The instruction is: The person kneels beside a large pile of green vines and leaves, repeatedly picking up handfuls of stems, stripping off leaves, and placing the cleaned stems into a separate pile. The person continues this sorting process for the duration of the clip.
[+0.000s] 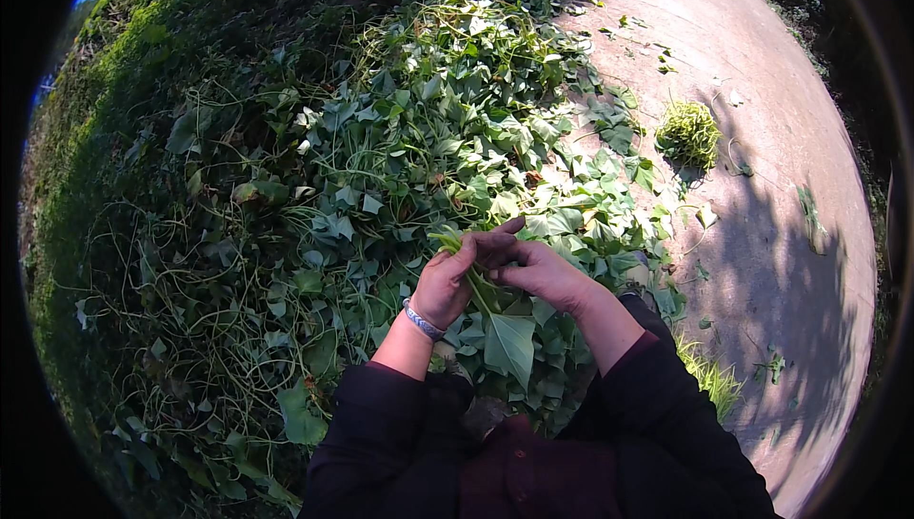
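My left hand [444, 289], with a patterned band at the wrist, is closed around a small bunch of pale green leaf stalks [446, 239]. From beneath that hand a stalk runs down to a broad green leaf [510, 347], which hangs toward my body. My right hand [539, 272] meets the left at the fingertips, its fingers bent beside the stalk; whether they pinch it is hidden. Under both hands spreads a heap of cut vines [457, 119] with heart-shaped leaves, probably sweet potato.
To the right runs a concrete path [771, 183], partly in shadow. A bundle of green stalks [689, 135] lies on it, with scattered leaves about. Bright grass blades [710, 376] stand by my right sleeve. Tangled stripped vines [214, 326] cover the ground at left.
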Demonstrator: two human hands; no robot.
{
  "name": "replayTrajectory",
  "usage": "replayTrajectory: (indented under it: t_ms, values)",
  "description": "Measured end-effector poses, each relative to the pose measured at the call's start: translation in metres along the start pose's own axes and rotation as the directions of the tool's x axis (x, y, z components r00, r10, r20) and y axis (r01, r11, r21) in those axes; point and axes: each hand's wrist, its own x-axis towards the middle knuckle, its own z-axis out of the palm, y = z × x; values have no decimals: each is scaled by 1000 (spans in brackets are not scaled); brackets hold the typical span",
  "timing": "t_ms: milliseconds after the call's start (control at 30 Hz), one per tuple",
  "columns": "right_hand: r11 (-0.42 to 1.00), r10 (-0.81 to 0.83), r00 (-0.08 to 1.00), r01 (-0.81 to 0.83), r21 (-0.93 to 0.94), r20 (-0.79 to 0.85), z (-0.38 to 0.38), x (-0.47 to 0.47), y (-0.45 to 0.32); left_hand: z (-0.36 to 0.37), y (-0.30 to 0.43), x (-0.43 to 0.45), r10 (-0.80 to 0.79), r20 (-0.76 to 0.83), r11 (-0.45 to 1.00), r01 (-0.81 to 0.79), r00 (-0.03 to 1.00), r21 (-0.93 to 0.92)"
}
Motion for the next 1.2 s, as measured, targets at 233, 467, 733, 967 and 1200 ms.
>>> replayTrajectory:
  t_ms: [233,467,733,967,1200]
  values:
    - [993,-36,999,40,109,-40,4,2,3,1,1,0,12,8,1000,-12,1000,24]
    - [997,-82,994,83,10,-74,-1,6,12,3,1,0,22,24,999,-23,999,35]
    - [957,10,937,93,274,-350,9,7,8,1,-4,4,90,-11,996,-90,996,2]
    - [930,-219,794,-6,-367,-567,-7,9,11,-8,4,4,187,-149,966,-210,971,-151]
    - [858,-395,914,329,-393,-96,3,7,14,-7,5,4,221,-170,942,-255,960,-220]
